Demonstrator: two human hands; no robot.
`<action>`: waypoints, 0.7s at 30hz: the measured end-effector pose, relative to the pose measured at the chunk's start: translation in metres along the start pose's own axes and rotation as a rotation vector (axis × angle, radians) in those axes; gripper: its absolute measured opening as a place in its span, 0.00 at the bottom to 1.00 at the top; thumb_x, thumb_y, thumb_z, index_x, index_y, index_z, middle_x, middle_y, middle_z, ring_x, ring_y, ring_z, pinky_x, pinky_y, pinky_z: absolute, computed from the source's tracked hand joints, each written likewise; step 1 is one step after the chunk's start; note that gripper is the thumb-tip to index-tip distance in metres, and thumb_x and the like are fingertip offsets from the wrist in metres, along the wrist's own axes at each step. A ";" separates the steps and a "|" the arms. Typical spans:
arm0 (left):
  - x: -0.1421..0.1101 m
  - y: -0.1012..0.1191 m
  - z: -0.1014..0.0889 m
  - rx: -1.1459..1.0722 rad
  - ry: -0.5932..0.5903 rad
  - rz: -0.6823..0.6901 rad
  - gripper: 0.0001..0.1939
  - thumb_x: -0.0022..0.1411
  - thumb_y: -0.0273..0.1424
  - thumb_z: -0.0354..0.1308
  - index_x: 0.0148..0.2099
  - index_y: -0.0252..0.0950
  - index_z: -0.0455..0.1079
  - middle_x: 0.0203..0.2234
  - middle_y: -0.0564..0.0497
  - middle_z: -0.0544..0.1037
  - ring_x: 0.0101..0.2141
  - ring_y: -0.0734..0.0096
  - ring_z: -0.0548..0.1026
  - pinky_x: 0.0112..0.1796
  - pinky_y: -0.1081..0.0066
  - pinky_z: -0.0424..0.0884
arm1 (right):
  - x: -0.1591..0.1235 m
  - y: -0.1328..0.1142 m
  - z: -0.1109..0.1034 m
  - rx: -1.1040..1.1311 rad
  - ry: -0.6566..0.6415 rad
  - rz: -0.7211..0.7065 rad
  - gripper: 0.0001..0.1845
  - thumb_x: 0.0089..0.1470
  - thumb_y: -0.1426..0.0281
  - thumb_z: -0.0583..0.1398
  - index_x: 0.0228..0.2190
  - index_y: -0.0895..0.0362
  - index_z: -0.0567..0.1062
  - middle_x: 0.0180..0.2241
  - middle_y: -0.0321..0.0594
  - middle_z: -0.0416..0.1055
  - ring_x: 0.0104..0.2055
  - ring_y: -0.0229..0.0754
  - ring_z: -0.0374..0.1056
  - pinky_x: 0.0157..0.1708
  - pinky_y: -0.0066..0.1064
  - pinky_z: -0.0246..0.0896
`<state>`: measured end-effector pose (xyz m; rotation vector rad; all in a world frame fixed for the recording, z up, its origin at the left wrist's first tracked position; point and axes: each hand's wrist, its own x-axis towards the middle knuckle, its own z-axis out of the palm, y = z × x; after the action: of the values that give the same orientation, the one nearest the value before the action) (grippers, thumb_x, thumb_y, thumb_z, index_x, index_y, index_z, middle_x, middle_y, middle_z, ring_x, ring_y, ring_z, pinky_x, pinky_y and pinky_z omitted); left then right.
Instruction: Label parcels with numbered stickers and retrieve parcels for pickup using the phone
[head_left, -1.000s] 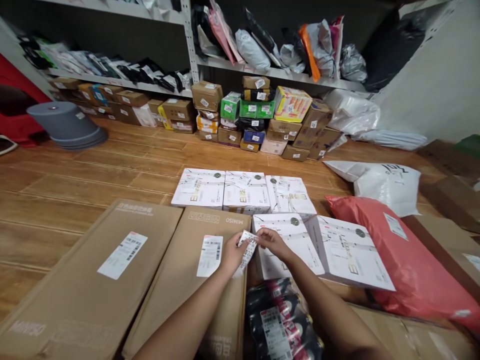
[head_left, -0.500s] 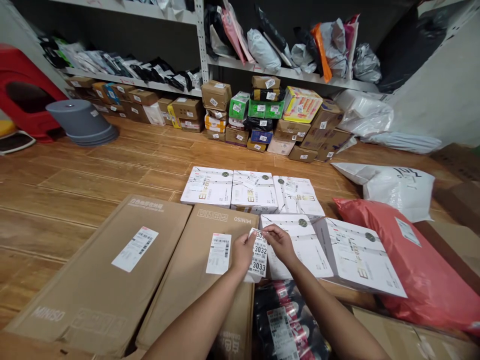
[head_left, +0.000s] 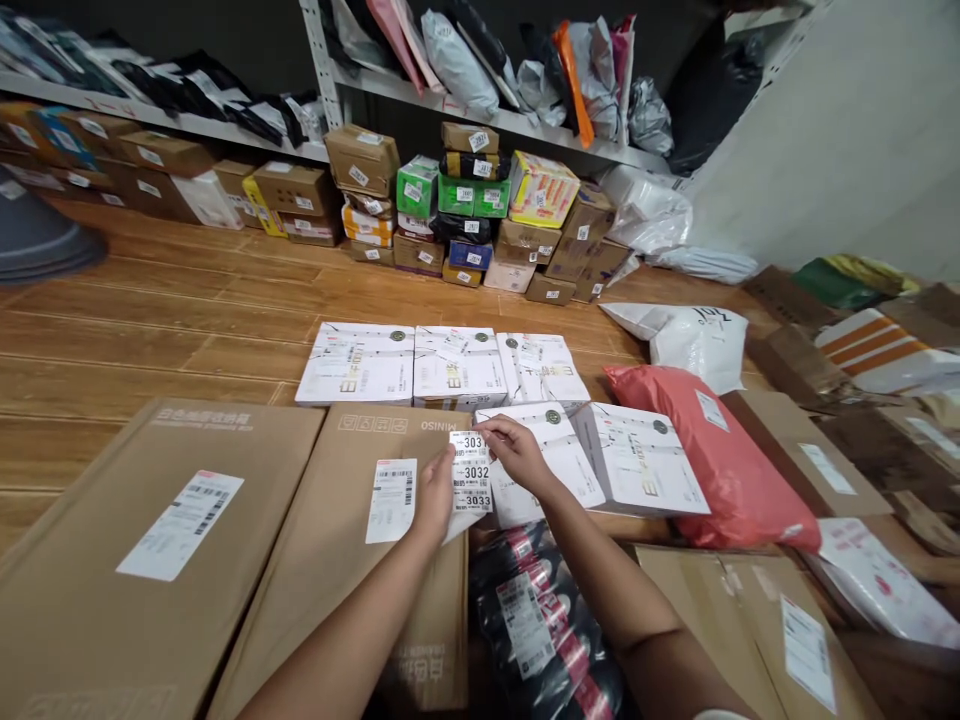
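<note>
A sheet of number stickers (head_left: 471, 474) printed 3031, 3032 and 3033 is held up in the middle of the head view. My left hand (head_left: 435, 495) grips its left edge, thumb in front. At the top right corner, beside the 3031 sticker, the fingers of my right hand (head_left: 516, 455) are pinched together. Beneath my hands lie a brown carton with a shipping label (head_left: 391, 500) and a white box with birch print (head_left: 536, 485). A shrink-wrapped dark pack (head_left: 536, 610) sits below my right forearm.
Another large brown carton (head_left: 180, 480) lies at left. White boxes (head_left: 459, 365) stand ahead, and a red plastic parcel (head_left: 709, 460) lies at right. Stacked small parcels (head_left: 472, 195) line the floor under a metal shelf (head_left: 510, 115). More cartons (head_left: 810, 430) lie far right.
My view has turned to the right, bringing more parcels in at that side. The sticker sheet now faces me more squarely, and the 3031 sticker shows more fully. Both hands stay on the sheet.
</note>
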<state>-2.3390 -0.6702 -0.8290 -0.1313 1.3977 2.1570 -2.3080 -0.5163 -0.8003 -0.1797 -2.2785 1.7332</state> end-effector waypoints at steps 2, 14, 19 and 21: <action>-0.001 -0.001 0.000 -0.012 -0.012 -0.003 0.26 0.58 0.48 0.60 0.48 0.31 0.74 0.35 0.46 0.81 0.36 0.60 0.78 0.38 0.66 0.70 | -0.001 -0.001 0.001 0.022 -0.009 0.007 0.14 0.57 0.60 0.60 0.41 0.52 0.79 0.37 0.41 0.70 0.35 0.39 0.67 0.26 0.26 0.64; 0.001 -0.005 -0.004 0.435 -0.100 0.043 0.24 0.52 0.47 0.63 0.41 0.30 0.76 0.31 0.44 0.82 0.31 0.60 0.77 0.32 0.68 0.70 | -0.002 0.015 -0.006 0.034 -0.112 0.135 0.12 0.49 0.62 0.66 0.35 0.55 0.80 0.34 0.40 0.74 0.33 0.38 0.67 0.31 0.28 0.63; 0.014 0.000 -0.029 0.664 -0.187 -0.024 0.21 0.52 0.47 0.62 0.32 0.32 0.79 0.27 0.44 0.82 0.30 0.58 0.78 0.30 0.67 0.68 | -0.001 0.047 -0.001 0.114 -0.040 0.251 0.17 0.40 0.57 0.70 0.28 0.57 0.80 0.23 0.39 0.74 0.24 0.39 0.66 0.25 0.31 0.63; 0.024 0.009 -0.056 0.750 -0.227 -0.041 0.18 0.46 0.45 0.66 0.28 0.33 0.78 0.23 0.46 0.80 0.27 0.57 0.77 0.29 0.66 0.69 | 0.002 0.062 0.005 0.142 0.103 0.272 0.20 0.40 0.53 0.68 0.29 0.56 0.79 0.24 0.40 0.75 0.24 0.40 0.66 0.25 0.33 0.64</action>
<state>-2.3757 -0.7114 -0.8560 0.3510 1.9259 1.4313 -2.3149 -0.5033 -0.8605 -0.5592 -2.1281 1.9580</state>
